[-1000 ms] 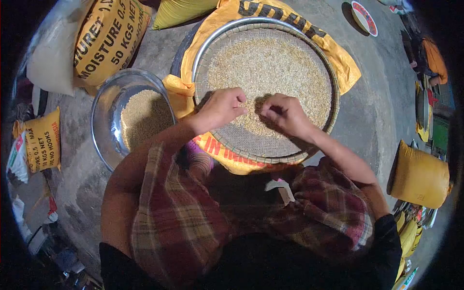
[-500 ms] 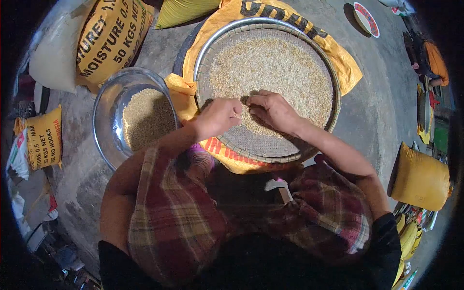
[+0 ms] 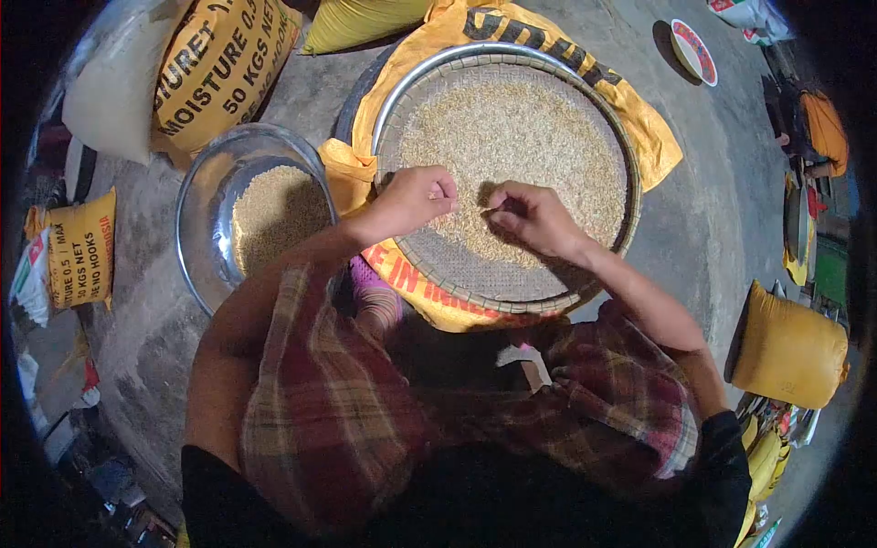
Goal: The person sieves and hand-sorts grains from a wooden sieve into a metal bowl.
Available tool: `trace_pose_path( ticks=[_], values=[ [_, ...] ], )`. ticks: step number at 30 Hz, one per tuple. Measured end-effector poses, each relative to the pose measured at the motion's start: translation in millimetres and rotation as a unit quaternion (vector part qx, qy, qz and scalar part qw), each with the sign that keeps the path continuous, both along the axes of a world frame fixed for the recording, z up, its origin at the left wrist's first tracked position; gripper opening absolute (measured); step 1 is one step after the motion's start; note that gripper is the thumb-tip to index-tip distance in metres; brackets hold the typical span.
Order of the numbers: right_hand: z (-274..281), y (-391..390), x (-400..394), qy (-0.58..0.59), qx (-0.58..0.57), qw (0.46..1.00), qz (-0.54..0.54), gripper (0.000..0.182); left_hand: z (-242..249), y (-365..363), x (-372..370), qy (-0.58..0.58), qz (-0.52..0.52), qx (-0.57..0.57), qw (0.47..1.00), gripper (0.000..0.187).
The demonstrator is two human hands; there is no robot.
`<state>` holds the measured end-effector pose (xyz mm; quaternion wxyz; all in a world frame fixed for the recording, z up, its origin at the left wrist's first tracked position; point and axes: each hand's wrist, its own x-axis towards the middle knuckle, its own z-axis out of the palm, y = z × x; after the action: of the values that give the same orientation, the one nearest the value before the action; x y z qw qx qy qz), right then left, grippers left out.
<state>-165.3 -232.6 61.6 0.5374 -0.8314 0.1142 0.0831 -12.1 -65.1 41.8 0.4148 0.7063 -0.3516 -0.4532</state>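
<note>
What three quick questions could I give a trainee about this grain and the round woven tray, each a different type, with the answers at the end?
1. Multiple choice. Where are the left hand and right hand?
A. Over the patterned bowl
B. Over the woven tray
C. Over the bare floor

2. True or false. The metal basin is to the left of the woven tray and has grain in it.

3. Fill in the blank. The large yellow sack at the upper left of the view is printed "50 ___ NET".

Key: 1. B; 2. true; 3. KGS
</note>
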Motion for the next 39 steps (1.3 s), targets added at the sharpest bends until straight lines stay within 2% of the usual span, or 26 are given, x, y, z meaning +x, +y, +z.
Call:
trace_pose_path(
  ticks=[1, 2, 4, 8, 10, 11, 12, 13, 17, 18, 19, 20, 22, 25, 26, 27, 28, 29, 31, 32, 33, 34, 35, 36, 37, 39],
  values=[
    [3.5, 5.4, 3.2, -0.002, 0.001, 1.0, 0.001, 0.01, 2.6, -2.3, -1.8, -0.132, -0.032, -0.04, 0.99, 0.011],
    [6.2, 10.5, 5.4, -0.032, -0.035, 0.999, 0.021, 0.012, 5.0, -4.8, -4.3, -0.133, -0.032, -0.039, 0.99, 0.011],
    [2.7, 15.0, 10.1, -0.116, -0.095, 0.987, 0.052, 0.018, 10.1, -11.3, -7.4, -0.204, -0.099, -0.014, 0.974, 0.012],
    [2.8, 9.8, 4.9, -0.121, -0.141, 0.98, 0.07, 0.016, 10.8, -13.2, -9.4, -0.204, -0.109, -0.012, 0.973, 0.013],
    [12.3, 2.4, 1.2, -0.043, -0.055, 0.997, 0.016, 0.012, 5.7, -7.7, -5.2, -0.07, -0.02, -0.067, 0.995, 0.009],
    [13.2, 1.1, 1.2, -0.043, -0.054, 0.997, 0.016, 0.012, 3.5, -3.8, -1.5, -0.071, -0.02, -0.066, 0.995, 0.009],
    [14.2, -0.5, 2.0, -0.03, -0.074, 0.997, 0.008, 0.011, 3.4, -0.5, 3.6, 0.096, 0.016, -0.026, 0.995, 0.009],
    [14.7, -1.7, 3.2, -0.017, -0.093, 0.995, 0.0, 0.01, 3.6, 1.6, 8.2, 0.26, 0.053, 0.015, 0.964, 0.009],
    [9.5, 10.0, 14.4, -0.075, -0.123, 0.988, 0.052, 0.01, -1.2, 4.4, 17.1, 0.314, 0.064, 0.022, 0.947, 0.01],
    [7.8, 14.9, 15.1, -0.102, -0.142, 0.982, 0.065, 0.014, 1.4, 4.9, 12.0, 0.129, 0.012, 0.009, 0.992, 0.011],
    [5.5, 18.7, 15.7, -0.129, -0.161, 0.975, 0.08, 0.017, 3.7, 6.0, 7.3, -0.061, -0.039, -0.003, 0.997, 0.012],
    [1.8, 20.3, 16.1, -0.149, -0.159, 0.973, 0.076, 0.018, 5.9, 7.7, 3.6, -0.062, -0.036, -0.003, 0.997, 0.012],
    [9.8, 15.7, 16.0, -0.125, -0.146, 0.978, 0.076, 0.017, 12.0, 10.4, -1.4, -0.232, -0.146, 0.018, 0.962, 0.009],
    [3.8, 2.5, 9.6, -0.075, -0.129, 0.987, 0.059, 0.012, 6.1, 12.0, -1.7, -0.192, -0.126, 0.0, 0.973, 0.008],
    [-2.7, -2.6, 5.1, -0.044, 0.022, 0.999, 0.013, 0.009, 1.1, 12.8, 0.5, -0.189, -0.124, -0.001, 0.974, 0.008],
    [0.6, -3.3, 6.6, -0.013, 0.172, 0.984, -0.034, 0.007, -2.3, 12.5, 5.0, -0.037, -0.081, 0.001, 0.996, 0.008],
    [11.5, -8.4, 7.4, 0.102, 0.274, 0.953, -0.082, 0.006, -5.2, 13.1, 7.5, 0.117, -0.036, 0.003, 0.993, 0.007],
    [14.0, -9.5, 9.7, 0.102, 0.274, 0.953, -0.081, 0.006, -7.7, 13.0, 9.4, 0.115, -0.035, 0.003, 0.993, 0.007],
    [15.1, -10.6, 13.7, 0.162, 0.443, 0.861, -0.19, 0.007, -1.7, 9.3, 10.4, 0.22, 0.039, -0.001, 0.975, 0.008],
    [10.2, -9.4, 15.2, 0.143, 0.425, 0.877, -0.171, 0.009, -1.5, 8.0, 9.6, 0.22, 0.041, 0.0, 0.975, 0.008],
    [4.9, -8.7, 16.2, 0.144, 0.426, 0.877, -0.171, 0.009, -0.6, 6.6, 7.2, 0.065, 0.013, -0.047, 0.997, 0.008],
    [-0.3, -9.4, 18.5, 0.124, 0.373, 0.912, -0.117, 0.01, 0.4, 4.2, 5.2, -0.093, -0.014, -0.094, 0.991, 0.008],
    [-4.5, -9.2, 19.8, 0.104, 0.317, 0.941, -0.062, 0.011, 1.5, 1.8, 2.7, -0.093, -0.013, -0.094, 0.991, 0.008],
    [-2.8, -3.4, 22.1, 0.016, 0.1, 0.995, -0.002, 0.011, 6.7, -0.9, -0.1, -0.13, -0.034, -0.068, 0.989, 0.009],
    [1.1, 1.4, 24.4, 0.015, 0.099, 0.995, 0.0, 0.011, 9.9, -3.3, -1.3, -0.167, -0.055, -0.044, 0.983, 0.01],
    [12.9, 8.5, 28.2, -0.082, -0.109, 0.988, 0.073, 0.012, 4.0, -5.0, -2.2, -0.195, -0.068, -0.059, 0.977, 0.012]
  ],
)
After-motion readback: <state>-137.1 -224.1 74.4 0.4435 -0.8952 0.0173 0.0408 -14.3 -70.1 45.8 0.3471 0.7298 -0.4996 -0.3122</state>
